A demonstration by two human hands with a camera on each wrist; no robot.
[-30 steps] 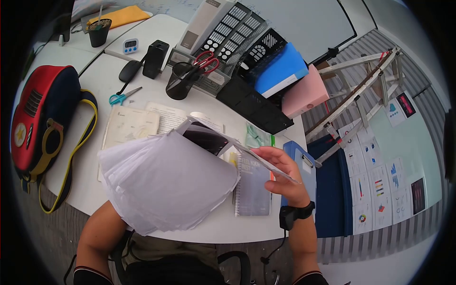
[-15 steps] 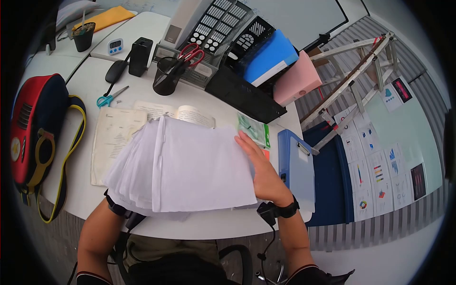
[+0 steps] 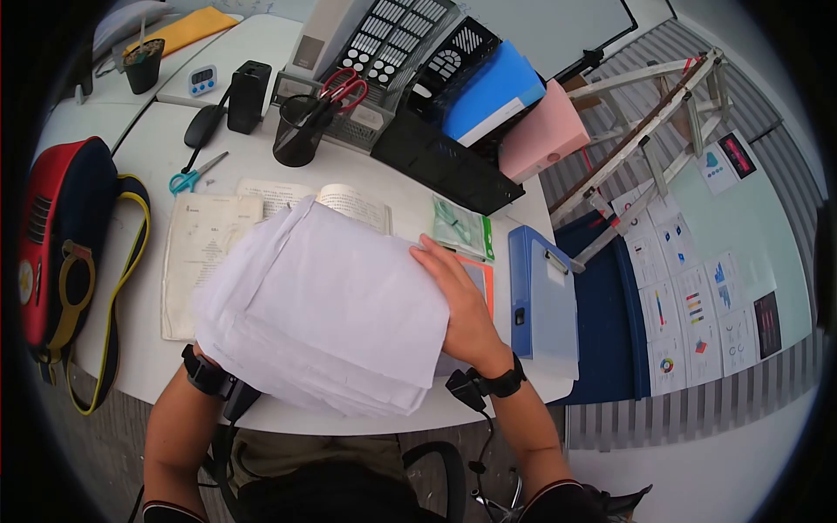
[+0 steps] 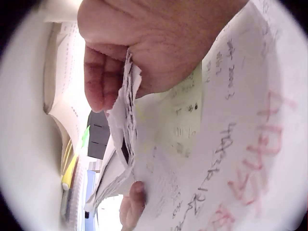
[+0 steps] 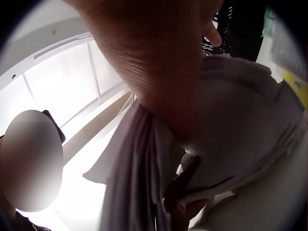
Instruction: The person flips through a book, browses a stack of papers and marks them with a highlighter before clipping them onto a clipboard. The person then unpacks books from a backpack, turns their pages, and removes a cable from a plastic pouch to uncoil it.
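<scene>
A thick stack of white papers [image 3: 336,292] is held over the desk in the head view, its sheets fanned unevenly at the left and lower edges. My left hand [image 4: 154,41] grips the stack's worn edge, fingers curled round it; from the head most of this hand is hidden under the sheets. In the left wrist view, black and red handwriting covers a sheet, with a pale yellow piece of paper [image 4: 185,115] behind the hand. Against the stack's right side lies my right hand [image 3: 466,318], fingers extended along the top sheet and thumb hidden from the head view.
Beyond the stack lie an open book [image 3: 353,202] and a worn booklet [image 3: 205,235]. Teal scissors [image 3: 185,180], a pen cup [image 3: 295,139] and file holders [image 3: 392,52] stand farther back. A blue file case [image 3: 545,301] is at right, a red-and-navy bag [image 3: 70,244] at left.
My right hand first held up a few sheets at the right; they have come down onto the stack. The fanned sheets are gathered closer, and the right hand now lies along their right edge.
</scene>
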